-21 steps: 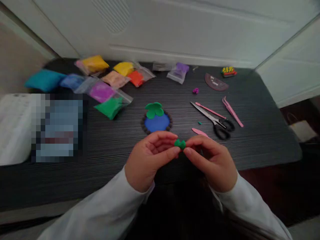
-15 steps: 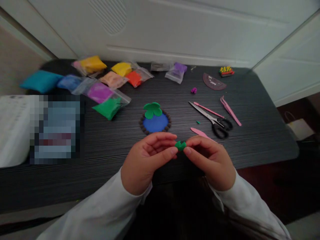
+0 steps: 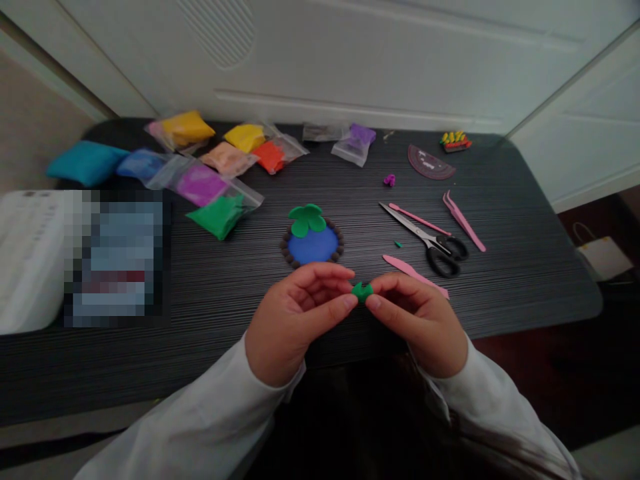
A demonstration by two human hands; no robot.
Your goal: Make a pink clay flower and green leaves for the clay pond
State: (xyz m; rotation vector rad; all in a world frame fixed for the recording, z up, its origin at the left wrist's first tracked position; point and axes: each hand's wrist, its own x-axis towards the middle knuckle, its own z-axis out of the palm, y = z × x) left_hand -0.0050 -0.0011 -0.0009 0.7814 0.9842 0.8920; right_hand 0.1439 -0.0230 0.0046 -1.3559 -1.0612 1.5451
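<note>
Between the fingertips of my left hand point(image 3: 300, 313) and my right hand point(image 3: 417, 317) is a small piece of green modelling clay point(image 3: 363, 291) with a notch in its upper edge. Both hands pinch it, one from each side, above the front of the table. Just beyond my left hand lies a blue clay disc point(image 3: 313, 248) edged with dark brown clay balls. A green clay leaf shape point(image 3: 307, 221) with rounded lobes rests on the disc's far side. Close to my right hand is a pink clay knife point(image 3: 413, 272), partly hidden behind the fingers.
On the right lie scissors point(image 3: 425, 237), a pink stick tool point(image 3: 419, 219), pink tweezers point(image 3: 464, 221), a protractor point(image 3: 431, 163) and a purple clay bit point(image 3: 389, 180). Bags of coloured clay, including green point(image 3: 217, 217), spread across the back left. A white object point(image 3: 33, 260) stands far left.
The whole view has shifted slightly. My right hand has moved a little inward, uncovering more of the pink knife. Both hands keep hold of the green clay.
</note>
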